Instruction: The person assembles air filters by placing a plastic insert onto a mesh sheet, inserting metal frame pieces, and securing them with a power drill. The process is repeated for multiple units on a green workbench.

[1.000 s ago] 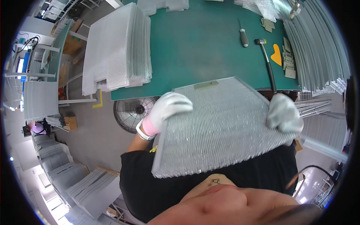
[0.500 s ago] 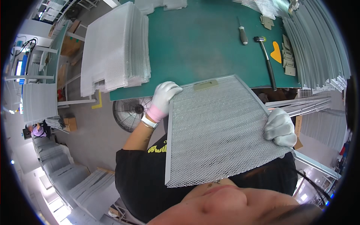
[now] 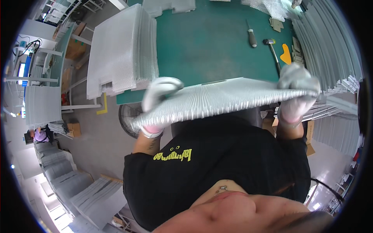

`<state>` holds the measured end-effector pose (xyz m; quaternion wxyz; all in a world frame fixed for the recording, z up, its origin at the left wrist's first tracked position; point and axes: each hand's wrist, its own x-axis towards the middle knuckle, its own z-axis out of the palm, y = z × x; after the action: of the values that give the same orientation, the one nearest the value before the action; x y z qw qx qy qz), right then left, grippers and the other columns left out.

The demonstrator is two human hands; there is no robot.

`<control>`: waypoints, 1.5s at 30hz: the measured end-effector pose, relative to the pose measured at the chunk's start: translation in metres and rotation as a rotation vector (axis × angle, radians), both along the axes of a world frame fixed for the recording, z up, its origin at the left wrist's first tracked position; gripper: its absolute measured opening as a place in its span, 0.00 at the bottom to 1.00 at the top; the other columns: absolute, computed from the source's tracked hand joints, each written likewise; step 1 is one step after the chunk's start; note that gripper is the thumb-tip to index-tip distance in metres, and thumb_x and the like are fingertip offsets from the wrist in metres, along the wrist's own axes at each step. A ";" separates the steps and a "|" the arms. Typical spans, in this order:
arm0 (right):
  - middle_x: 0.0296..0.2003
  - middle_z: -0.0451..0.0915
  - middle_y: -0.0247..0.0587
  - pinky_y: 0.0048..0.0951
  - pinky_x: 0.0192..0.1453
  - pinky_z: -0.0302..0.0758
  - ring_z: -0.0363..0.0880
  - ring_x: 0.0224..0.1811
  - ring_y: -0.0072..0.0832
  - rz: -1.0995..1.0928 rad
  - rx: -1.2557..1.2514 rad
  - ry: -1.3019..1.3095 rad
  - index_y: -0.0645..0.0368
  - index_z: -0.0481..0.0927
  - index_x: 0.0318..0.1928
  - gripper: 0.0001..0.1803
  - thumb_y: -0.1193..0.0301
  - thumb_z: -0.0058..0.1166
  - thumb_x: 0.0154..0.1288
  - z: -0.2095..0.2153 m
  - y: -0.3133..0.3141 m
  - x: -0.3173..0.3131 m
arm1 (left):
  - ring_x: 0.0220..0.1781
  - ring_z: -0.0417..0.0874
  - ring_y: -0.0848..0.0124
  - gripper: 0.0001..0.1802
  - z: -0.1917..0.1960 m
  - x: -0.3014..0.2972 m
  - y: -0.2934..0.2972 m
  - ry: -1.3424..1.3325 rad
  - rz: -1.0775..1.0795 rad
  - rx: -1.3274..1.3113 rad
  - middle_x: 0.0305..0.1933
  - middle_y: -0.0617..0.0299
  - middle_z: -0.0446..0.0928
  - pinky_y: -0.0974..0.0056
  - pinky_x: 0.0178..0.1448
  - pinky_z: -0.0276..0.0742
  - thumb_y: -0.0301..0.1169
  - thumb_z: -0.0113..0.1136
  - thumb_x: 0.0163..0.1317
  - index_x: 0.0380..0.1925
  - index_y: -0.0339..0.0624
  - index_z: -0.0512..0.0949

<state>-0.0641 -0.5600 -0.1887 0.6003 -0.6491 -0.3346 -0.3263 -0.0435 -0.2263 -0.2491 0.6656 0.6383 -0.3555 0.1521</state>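
A framed metal mesh panel [image 3: 225, 98] is held across the table's near edge, tilted so steeply that I see it nearly edge-on. Its face is foreshortened and smeared by motion. My left hand [image 3: 158, 93], in a white glove with a pink cuff, is closed round the panel's left side. At the right end, my right hand [image 3: 298, 87], gloved alike and blurred, grips the other side. A small plate on the far frame edge shows only as a thin strip.
Stacked mesh sheets [image 3: 116, 50] stand left on the green table [image 3: 198, 46]. A screwdriver [image 3: 252, 37], a mallet [image 3: 269, 41], an orange scraper [image 3: 286, 53] and small metal plates [image 3: 276, 24] lie right. Frame strips [image 3: 330, 46] line the far right; a floor fan [image 3: 126, 118] stands below.
The panel's near edge has swung up and away from my chest, turning its face from broad to nearly edge-on. My right hand has moved up and away; my left has shifted slightly left.
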 end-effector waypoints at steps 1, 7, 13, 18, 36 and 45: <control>0.28 0.76 0.40 0.29 0.27 0.64 0.70 0.25 0.28 -0.008 0.023 0.018 0.58 0.73 0.39 0.21 0.52 0.49 0.77 -0.001 0.000 0.008 | 0.47 0.84 0.58 0.24 0.027 0.000 -0.007 -0.025 -0.042 -0.162 0.46 0.49 0.81 0.57 0.50 0.82 0.39 0.76 0.57 0.47 0.36 0.78; 0.31 0.79 0.48 0.34 0.37 0.71 0.75 0.33 0.34 -0.204 0.194 0.173 0.64 0.77 0.41 0.21 0.54 0.54 0.75 -0.016 0.001 0.026 | 0.34 0.78 0.63 0.17 0.063 0.026 -0.013 -0.202 0.221 -0.174 0.34 0.57 0.77 0.56 0.39 0.75 0.44 0.62 0.71 0.41 0.39 0.76; 0.27 0.78 0.45 0.33 0.30 0.68 0.73 0.26 0.32 -0.019 0.110 0.011 0.60 0.74 0.40 0.18 0.56 0.50 0.78 -0.006 0.010 0.031 | 0.27 0.73 0.67 0.19 0.065 0.014 -0.026 -0.320 0.233 -0.107 0.29 0.60 0.73 0.58 0.34 0.72 0.46 0.58 0.73 0.34 0.40 0.73; 0.28 0.80 0.44 0.33 0.32 0.70 0.76 0.30 0.34 -0.087 0.097 0.043 0.63 0.77 0.42 0.20 0.55 0.57 0.74 -0.022 0.009 0.030 | 0.32 0.76 0.65 0.18 0.059 0.016 -0.026 -0.297 0.252 -0.178 0.30 0.59 0.73 0.57 0.37 0.75 0.45 0.60 0.71 0.36 0.39 0.74; 0.54 0.82 0.58 0.43 0.64 0.75 0.80 0.58 0.51 -0.948 -0.899 1.092 0.63 0.77 0.60 0.27 0.65 0.61 0.62 -0.132 -0.207 0.112 | 0.43 0.82 0.62 0.09 0.048 0.034 -0.019 -0.128 0.433 -0.248 0.39 0.53 0.80 0.58 0.50 0.78 0.33 0.56 0.73 0.43 0.37 0.76; 0.43 0.84 0.52 0.39 0.49 0.80 0.85 0.42 0.41 -0.638 -1.037 1.215 0.68 0.83 0.50 0.23 0.67 0.65 0.57 -0.168 -0.265 0.188 | 0.48 0.81 0.71 0.17 0.045 0.038 -0.015 -0.088 0.490 -0.201 0.46 0.59 0.81 0.62 0.56 0.75 0.41 0.54 0.77 0.48 0.36 0.77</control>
<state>0.1241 -0.8252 -0.3566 0.1822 -0.9665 0.1364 0.1186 -0.0055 -0.2415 -0.2045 0.6527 0.6290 -0.2021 0.3708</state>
